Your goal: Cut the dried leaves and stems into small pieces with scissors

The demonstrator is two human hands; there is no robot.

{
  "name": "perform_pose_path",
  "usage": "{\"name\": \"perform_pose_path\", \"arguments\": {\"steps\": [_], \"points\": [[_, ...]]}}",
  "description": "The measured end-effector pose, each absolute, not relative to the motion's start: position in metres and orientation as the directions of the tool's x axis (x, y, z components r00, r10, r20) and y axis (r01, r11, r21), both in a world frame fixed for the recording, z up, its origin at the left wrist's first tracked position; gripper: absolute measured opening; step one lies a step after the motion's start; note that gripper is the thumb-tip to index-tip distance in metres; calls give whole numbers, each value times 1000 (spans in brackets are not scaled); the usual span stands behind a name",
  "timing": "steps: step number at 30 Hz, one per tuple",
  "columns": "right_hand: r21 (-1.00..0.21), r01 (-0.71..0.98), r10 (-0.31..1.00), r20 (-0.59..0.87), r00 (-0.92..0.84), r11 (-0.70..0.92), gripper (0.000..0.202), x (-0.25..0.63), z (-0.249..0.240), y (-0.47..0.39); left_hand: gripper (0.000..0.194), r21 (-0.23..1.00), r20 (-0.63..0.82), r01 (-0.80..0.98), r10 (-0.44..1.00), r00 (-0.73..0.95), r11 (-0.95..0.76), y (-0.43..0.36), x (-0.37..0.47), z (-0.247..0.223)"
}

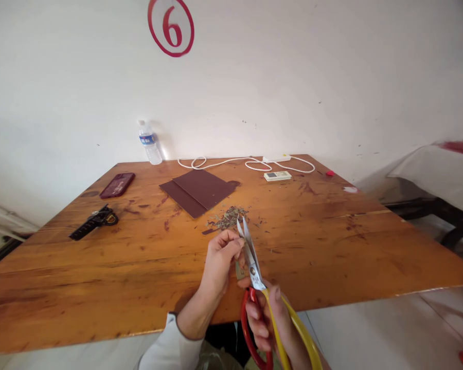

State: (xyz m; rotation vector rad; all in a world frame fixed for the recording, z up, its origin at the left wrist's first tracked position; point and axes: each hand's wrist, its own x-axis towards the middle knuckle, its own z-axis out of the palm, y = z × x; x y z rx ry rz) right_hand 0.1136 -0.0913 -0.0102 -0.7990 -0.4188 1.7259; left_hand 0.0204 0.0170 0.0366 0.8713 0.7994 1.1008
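Observation:
My right hand (268,324) grips a pair of scissors (253,270) with one red and one yellow handle. Their blades point away from me, slightly parted. Beside the blades, my left hand (226,252) is closed in a pinch, its fingertips at the metal; what they hold is too small and hidden to name. A small greyish-tan piece with dark marks (239,270) shows below these fingers, left of the scissors' pivot; which hand holds it, I cannot tell. Just beyond the blade tips lies a loose pile of small greyish-brown clippings (229,218) on the wooden table (139,277).
Dark red sheets (200,191) lie behind the pile. A phone (118,185) and a black strap-like object (94,222) are at left. Along the wall stand a plastic bottle (151,146) and a white cable (224,162), near a small cream box (277,176).

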Motion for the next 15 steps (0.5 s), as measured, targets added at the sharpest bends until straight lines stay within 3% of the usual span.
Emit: {"name": "perform_pose_path", "arguments": {"steps": [6,15], "points": [[-689,-679,966,-222,-135,-253,63,113,-9,-96,24,898,-90,-404,972,215,173,17,21,34],[-691,-627,920,-373,-118,-361,76,109,3,-85,22,931,-90,-332,977,192,151,20,19,38]]}}
